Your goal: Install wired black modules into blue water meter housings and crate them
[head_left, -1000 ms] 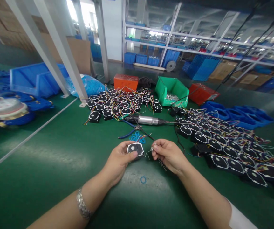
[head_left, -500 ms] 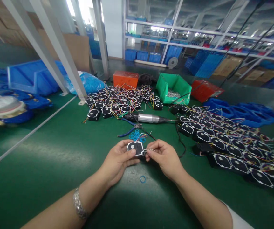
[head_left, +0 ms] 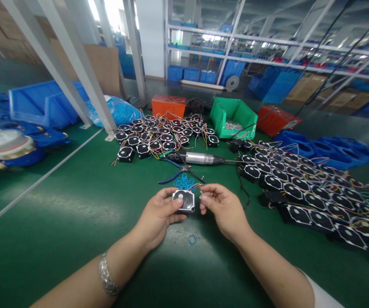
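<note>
My left hand grips a black square unit with white edges, its thumb lying across the face. Coloured wires rise from the unit's far side. Close by on the right, my right hand pinches small metal screws between thumb and fingers; a small gap separates it from the unit. Several blue rings lie in a heap just beyond, and one loose blue ring is nearer me. Blue-handled pliers and a silver and black electric screwdriver lie farther back.
More wired black units crowd the table at back left, and rows of them fill the right. A green bin of small metal parts stands behind, between orange boxes. A white metal post rises at left.
My right hand has drawn back slightly from the unit's right side, with screws now showing at its fingertips. My left hand keeps its hold, the unit turned slightly.
</note>
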`<state>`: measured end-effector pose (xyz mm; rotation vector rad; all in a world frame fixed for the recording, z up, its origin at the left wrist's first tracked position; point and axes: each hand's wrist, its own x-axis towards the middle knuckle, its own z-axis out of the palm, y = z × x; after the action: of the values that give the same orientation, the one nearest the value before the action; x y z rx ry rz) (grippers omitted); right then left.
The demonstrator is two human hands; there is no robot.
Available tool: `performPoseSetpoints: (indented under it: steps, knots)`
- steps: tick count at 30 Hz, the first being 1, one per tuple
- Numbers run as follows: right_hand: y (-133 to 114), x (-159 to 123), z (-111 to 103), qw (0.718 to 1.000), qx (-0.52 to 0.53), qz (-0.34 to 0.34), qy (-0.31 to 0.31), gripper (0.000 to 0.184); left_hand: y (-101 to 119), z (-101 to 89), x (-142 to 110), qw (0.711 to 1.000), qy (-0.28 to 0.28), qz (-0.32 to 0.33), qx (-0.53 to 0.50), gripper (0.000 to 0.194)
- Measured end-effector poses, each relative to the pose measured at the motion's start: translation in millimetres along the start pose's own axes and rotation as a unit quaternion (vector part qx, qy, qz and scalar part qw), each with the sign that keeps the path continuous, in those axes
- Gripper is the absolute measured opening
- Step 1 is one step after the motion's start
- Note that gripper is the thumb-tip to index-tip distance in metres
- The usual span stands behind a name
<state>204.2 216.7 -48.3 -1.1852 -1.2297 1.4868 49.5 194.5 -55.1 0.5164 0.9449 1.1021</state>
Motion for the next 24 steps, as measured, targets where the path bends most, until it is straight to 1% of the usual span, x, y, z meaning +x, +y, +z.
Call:
performPoseSetpoints:
  steps: [2,5,8,10,12,14,16,17,18,19,21,23,24]
  knots:
    - [2.1,-0.6,1.5,1.0,0.01,-0.006,0.011,0.033,-0.7,0.0,-1.2,1.0,-0.008,-0.005,0.011,0.035]
    - [5.7,-0.1,2.9,1.0,0.003,0.002,0.025,0.033,-1.8,-0.4,-2.4,0.999,-0.025,-0.014,0.019,0.036]
    - [7.2,1.3,1.8,1.0,-0.016,0.005,0.02,0.032,-2.7,-1.0,-1.7,0.999,-0.034,-0.018,0.013,0.037]
    - [6.6,1.3,0.6,0.999,-0.045,-0.01,0.012,0.029,-3.0,-1.3,-0.8,0.999,-0.035,-0.021,0.003,0.036]
    - [5.0,-0.1,-0.1,0.994,-0.102,-0.049,0.004,0.023,-3.0,-1.8,0.0,0.999,-0.034,-0.021,-0.009,0.035]
    - [3.2,-2.7,-0.2,0.977,-0.187,-0.101,-0.006,0.018,-2.5,-2.5,0.5,0.999,-0.035,-0.015,-0.014,0.032]
    - [2.2,-5.2,0.1,0.951,-0.27,-0.149,-0.01,0.02,-1.6,-3.3,0.8,0.999,-0.034,-0.008,-0.013,0.03]
    - [2.2,-6.0,0.2,0.939,-0.301,-0.164,-0.012,0.022,-1.1,-3.6,0.8,0.999,-0.033,-0.006,-0.013,0.029]
    - [2.6,-6.3,0.3,0.933,-0.316,-0.17,-0.012,0.023,-0.6,-3.8,0.8,0.999,-0.032,-0.007,-0.012,0.029]
    - [3.2,-5.9,0.2,0.935,-0.314,-0.163,-0.011,0.023,-0.3,-3.8,0.8,0.999,-0.033,-0.011,-0.012,0.029]
    - [5.0,-3.4,-0.2,0.961,-0.257,-0.107,-0.005,0.022,0.2,-3.6,0.5,0.999,-0.038,-0.022,-0.012,0.03]
    - [6.2,0.5,-1.0,0.989,-0.148,-0.026,0.002,0.023,0.5,-3.3,0.4,0.999,-0.042,-0.032,-0.011,0.03]
    - [6.2,2.3,-1.5,0.996,-0.086,0.007,0.006,0.024,0.5,-3.2,0.3,0.998,-0.043,-0.036,-0.01,0.03]
